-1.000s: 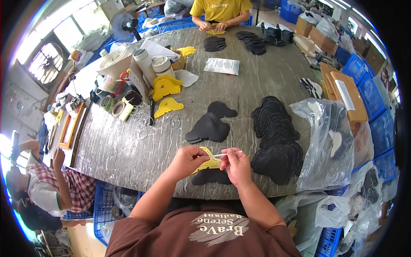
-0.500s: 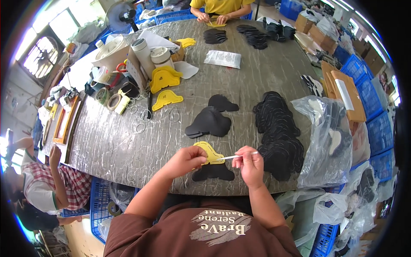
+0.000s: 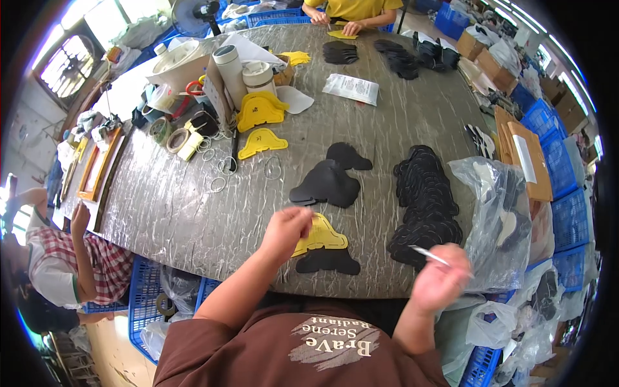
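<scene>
- Right hand [image 3: 443, 278] was curled around white pen [image 3: 431, 256], near black stack [image 3: 422, 200].
- Left hand [image 3: 287, 233] was curled over yellow template [image 3: 327, 235]; couldn't tell grip.
- Template lay beside black cutout [image 3: 329, 262] on table [image 3: 187, 219].

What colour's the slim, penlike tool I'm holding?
White; the slim, penlike tool shows best in the head view.

Three lines of pale lettering, upside down, run across a grey brushstroke print on the wearer's brown T-shirt [image 3: 332, 342]. Rows of print too small to read stand on the white packet [image 3: 351, 89]. A short dark marking shows on the yellow template [image 3: 262, 111] below the white jar [image 3: 258, 78].
</scene>
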### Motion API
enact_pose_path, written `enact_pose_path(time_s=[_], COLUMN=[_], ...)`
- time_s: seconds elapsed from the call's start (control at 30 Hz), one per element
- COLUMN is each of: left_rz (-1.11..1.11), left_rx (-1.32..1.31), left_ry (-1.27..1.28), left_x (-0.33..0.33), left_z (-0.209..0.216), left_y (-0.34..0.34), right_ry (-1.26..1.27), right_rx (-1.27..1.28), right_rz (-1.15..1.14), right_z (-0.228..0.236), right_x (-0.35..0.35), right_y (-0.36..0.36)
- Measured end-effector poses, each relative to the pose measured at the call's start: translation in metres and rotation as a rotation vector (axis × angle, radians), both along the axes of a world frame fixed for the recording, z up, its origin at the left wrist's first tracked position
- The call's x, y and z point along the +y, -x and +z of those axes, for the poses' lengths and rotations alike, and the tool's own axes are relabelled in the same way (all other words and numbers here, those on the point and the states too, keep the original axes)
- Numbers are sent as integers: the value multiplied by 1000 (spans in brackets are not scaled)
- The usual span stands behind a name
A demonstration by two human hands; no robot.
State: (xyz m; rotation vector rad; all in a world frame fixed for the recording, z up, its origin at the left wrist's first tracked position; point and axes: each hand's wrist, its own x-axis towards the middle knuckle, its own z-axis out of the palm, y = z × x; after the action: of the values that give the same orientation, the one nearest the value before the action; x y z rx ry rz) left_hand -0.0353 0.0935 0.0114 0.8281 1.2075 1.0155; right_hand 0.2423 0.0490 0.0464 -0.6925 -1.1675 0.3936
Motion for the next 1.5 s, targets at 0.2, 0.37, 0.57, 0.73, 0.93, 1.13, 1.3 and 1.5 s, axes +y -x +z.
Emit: enact_pose_path(time_s=[0.2,0.37,0.57,0.73,0.93,1.13,1.3,1.5], left_rz=[-720,-242,-316,-306,-191,-452,-443,-406], left_rx=[22,951,1225,1140,542,449,1071,1069], left_ry=[-514,-701,-163,-181,-56,-36,-345,-527], left_x=[-33,-25,-46,-41,-42,-42,-58,-80], left_z=[43,9,7,-2,-3,-1,11,-3], left_y=[-83,-20,27,33,34,33,14,9], right_ry=[-221,388,745,788,811,762,723,717], right_rx=[33,-622,-965,-1058,-973,-1039,-1083,-1031], right_rz=[145,220,194,192,181,188,190,180], right_z=[50,27,-47,-47,-41,-41,-48,-49], right_x=[-36,-29,-18,-10,-16,-17,-20,-24], right_y=[51,35,56,57,51,53,54,56])
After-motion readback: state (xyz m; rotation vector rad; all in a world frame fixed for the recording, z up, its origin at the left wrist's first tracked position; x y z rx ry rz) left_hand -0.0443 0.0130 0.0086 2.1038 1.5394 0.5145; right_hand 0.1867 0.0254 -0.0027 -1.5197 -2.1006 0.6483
